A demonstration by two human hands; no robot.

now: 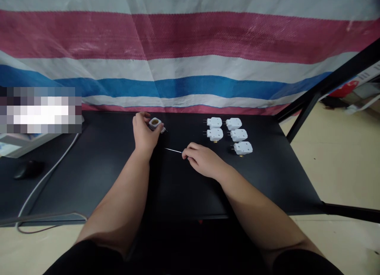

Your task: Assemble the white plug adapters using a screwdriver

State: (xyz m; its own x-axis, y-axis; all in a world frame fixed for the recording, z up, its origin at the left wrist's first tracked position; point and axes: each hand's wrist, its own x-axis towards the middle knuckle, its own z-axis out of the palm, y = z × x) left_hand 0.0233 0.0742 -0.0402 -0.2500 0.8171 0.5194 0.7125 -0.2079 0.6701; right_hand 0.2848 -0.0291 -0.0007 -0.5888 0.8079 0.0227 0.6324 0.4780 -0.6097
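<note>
The small, white, boxy plastic plug (155,123) is near the back of the long, flat, black table (103,164), left of the middle, in the left hand. Its long way runs on a slant, and its thin metal pins (166,131) point to the right and a little toward the person. The thin, straight, silver metal stick (173,150) lies almost side to side, with its bare tip pointing left, just below the plug and not touching it. The left hand (145,131) is bent around the plug, with the thumb on the near side and the fingers on the far side, so it is closed on it. The right hand (204,158) is curled up, with its thumb and fingers pinched together on the end of the silver stick. The held plug is white, with a round, brown-yellow patch on top; it is too small to tell what is in there. On the right sit five more white, boxy plastic plugs (238,135), two in one row and three in the next, all with pins pointing left. Little gold-coloured bits poke out at the near side of two of them.
</note>
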